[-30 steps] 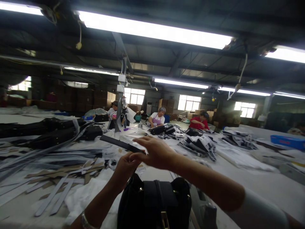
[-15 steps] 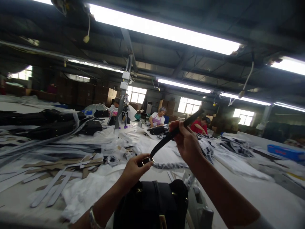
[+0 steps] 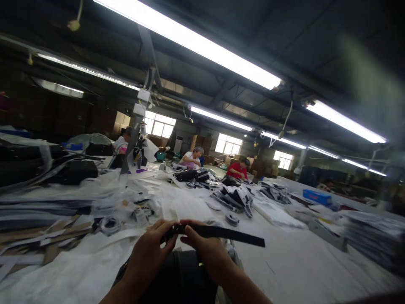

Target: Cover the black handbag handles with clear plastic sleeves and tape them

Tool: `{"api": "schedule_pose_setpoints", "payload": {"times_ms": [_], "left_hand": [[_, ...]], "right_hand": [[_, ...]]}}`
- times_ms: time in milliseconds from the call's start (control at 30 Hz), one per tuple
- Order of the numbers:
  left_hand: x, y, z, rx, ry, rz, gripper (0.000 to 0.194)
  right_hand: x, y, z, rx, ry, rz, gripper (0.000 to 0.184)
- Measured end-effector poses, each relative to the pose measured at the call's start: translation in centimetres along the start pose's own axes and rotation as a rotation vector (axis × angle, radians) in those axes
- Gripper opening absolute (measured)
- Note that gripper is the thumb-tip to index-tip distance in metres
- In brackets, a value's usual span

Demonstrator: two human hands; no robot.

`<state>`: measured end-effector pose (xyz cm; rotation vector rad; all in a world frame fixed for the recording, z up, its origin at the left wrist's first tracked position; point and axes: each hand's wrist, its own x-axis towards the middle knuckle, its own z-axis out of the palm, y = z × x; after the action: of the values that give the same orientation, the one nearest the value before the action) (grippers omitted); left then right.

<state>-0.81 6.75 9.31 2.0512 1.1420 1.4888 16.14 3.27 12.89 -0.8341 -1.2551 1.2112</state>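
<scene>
A black strap (image 3: 236,234) stretches sideways just above a black bag (image 3: 177,276), its free end pointing right. My left hand (image 3: 151,249) is closed, pinching the strap's buckle end, though the fingers hide most of the buckle. Right beside it, my right hand (image 3: 207,251) grips the strap between thumb and fingers, so the two hands nearly touch. The bag stands upright below them, partly covered by both hands and forearms.
Brown and white strips (image 3: 53,236) and white wrapping sheets (image 3: 76,261) lie at the left. A tape roll (image 3: 232,218) sits mid-table; a blue box (image 3: 317,197) is farther right. Across the table are a person in red (image 3: 237,169) and another person in white (image 3: 191,158).
My right hand has come down and in beside my left hand. The strap, formerly slanting up to the right, now lies nearly level. The view has turned to the right.
</scene>
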Motion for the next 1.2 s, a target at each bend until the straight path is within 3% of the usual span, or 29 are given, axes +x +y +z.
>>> {"api": "schedule_pose_setpoints", "payload": {"times_ms": [67, 233, 500, 833, 1033, 1200], "left_hand": [[0.1, -0.3, 0.0, -0.024, -0.008, -0.01, 0.027], [0.4, 0.0, -0.6, -0.042, -0.054, -0.147, 0.055], [0.8, 0.3, -2.1, -0.253, -0.259, -0.227, 0.053], [1.1, -0.2, -1.3, -0.418, -0.269, -0.249, 0.05], [1.3, -0.3, -1.4, -0.431, -0.303, -0.26, 0.057], [1.4, 0.8, -1.6, -0.269, -0.318, -0.236, 0.052]], "right_hand": [[0.1, 0.4, -0.4, 0.025, 0.023, 0.002, 0.05], [0.0, 1.0, -1.6, 0.122, 0.028, 0.056, 0.054], [0.2, 1.9, -2.6, 0.297, -0.011, 0.127, 0.061], [0.2, 2.5, -2.6, 0.395, 0.034, 0.128, 0.049], [0.2, 2.5, -2.7, 0.369, 0.042, 0.117, 0.047], [-0.5, 1.5, -2.2, 0.145, 0.028, 0.057, 0.047]]}}
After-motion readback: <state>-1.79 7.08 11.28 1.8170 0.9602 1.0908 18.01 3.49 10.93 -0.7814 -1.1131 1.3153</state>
